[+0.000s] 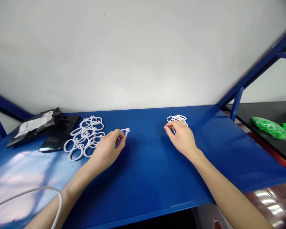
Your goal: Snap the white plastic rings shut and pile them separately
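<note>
On the blue shelf, my left hand is closed in a pinch on a small white ring piece at the right end of a sheet of linked white plastic rings. My right hand rests fingers-down beside a small heap of loose white rings, its fingertips curled and touching the heap's near edge; what they hold, if anything, is hidden.
A black phone and a dark plastic bag with a label lie at the far left. A white cable loops over my left forearm. To the right, a black table carries a bag of green parts. A white wall is behind.
</note>
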Demonstrator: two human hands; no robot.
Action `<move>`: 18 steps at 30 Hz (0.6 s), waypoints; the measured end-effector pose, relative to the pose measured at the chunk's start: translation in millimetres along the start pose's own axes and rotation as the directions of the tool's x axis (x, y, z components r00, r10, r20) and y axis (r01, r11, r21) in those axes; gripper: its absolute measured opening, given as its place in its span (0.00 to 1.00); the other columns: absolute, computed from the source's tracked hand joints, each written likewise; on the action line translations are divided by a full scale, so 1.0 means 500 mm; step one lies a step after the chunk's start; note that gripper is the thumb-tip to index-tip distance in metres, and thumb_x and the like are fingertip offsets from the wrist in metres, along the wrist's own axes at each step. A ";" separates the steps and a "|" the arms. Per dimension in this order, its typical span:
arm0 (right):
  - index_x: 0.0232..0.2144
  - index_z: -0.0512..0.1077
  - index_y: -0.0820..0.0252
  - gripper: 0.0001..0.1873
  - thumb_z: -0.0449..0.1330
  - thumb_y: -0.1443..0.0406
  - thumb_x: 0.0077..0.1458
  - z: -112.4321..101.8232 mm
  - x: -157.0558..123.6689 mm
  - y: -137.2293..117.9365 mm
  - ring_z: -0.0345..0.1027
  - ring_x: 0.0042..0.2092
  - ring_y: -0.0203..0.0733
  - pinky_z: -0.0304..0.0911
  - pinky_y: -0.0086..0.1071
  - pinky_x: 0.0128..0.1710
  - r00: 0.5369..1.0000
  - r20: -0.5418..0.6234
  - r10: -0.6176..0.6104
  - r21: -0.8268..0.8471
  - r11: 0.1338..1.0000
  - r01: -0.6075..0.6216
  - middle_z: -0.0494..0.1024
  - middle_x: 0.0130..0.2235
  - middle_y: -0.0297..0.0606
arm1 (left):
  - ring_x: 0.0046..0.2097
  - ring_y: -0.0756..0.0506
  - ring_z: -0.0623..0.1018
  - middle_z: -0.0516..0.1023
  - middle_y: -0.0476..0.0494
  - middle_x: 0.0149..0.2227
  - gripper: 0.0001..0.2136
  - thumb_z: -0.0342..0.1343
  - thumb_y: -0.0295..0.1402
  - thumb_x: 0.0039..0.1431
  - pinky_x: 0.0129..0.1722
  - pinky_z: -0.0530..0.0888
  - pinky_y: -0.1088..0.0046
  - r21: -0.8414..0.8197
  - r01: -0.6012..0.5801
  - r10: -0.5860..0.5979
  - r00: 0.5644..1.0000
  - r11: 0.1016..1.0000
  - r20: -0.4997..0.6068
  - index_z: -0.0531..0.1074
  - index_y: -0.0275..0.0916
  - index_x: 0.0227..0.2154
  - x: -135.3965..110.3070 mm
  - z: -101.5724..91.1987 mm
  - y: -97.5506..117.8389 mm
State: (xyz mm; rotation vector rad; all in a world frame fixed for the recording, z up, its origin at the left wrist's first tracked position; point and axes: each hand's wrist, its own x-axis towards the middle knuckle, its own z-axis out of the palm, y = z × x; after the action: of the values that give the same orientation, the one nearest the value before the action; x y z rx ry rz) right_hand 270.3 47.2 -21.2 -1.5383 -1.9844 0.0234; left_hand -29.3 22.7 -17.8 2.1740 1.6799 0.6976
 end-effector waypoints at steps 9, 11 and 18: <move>0.39 0.75 0.54 0.03 0.61 0.64 0.66 0.034 -0.057 -0.118 0.75 0.41 0.41 0.69 0.35 0.43 0.925 0.361 -0.119 0.606 0.784 -0.136 0.81 0.38 0.33 | 0.35 0.48 0.76 0.76 0.50 0.31 0.12 0.48 0.42 0.71 0.37 0.71 0.72 -0.633 0.126 0.076 0.956 0.764 0.282 0.69 0.41 0.39 -0.035 0.041 0.070; 0.36 0.75 0.54 0.04 0.62 0.63 0.65 0.031 -0.057 -0.116 0.74 0.37 0.39 0.67 0.33 0.39 0.909 0.409 -0.079 0.635 0.740 -0.222 0.80 0.34 0.30 | 0.35 0.48 0.76 0.77 0.50 0.31 0.11 0.48 0.42 0.71 0.38 0.72 0.72 -0.668 0.137 0.079 0.956 0.731 0.283 0.69 0.41 0.40 -0.037 0.047 0.069; 0.35 0.74 0.54 0.08 0.59 0.63 0.68 0.030 -0.064 -0.113 0.74 0.38 0.39 0.66 0.32 0.41 0.928 0.346 -0.141 0.608 0.787 -0.107 0.80 0.35 0.30 | 0.29 0.50 0.75 0.77 0.49 0.30 0.12 0.54 0.43 0.67 0.31 0.73 0.74 -0.731 0.204 -0.005 0.964 0.651 0.264 0.71 0.39 0.37 -0.040 0.065 0.075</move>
State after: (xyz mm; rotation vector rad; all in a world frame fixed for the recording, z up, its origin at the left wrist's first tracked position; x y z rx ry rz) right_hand 218.1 5.9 -26.8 -1.1207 -1.9752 0.9427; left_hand 15.1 -4.7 -29.2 1.4640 1.0778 0.8607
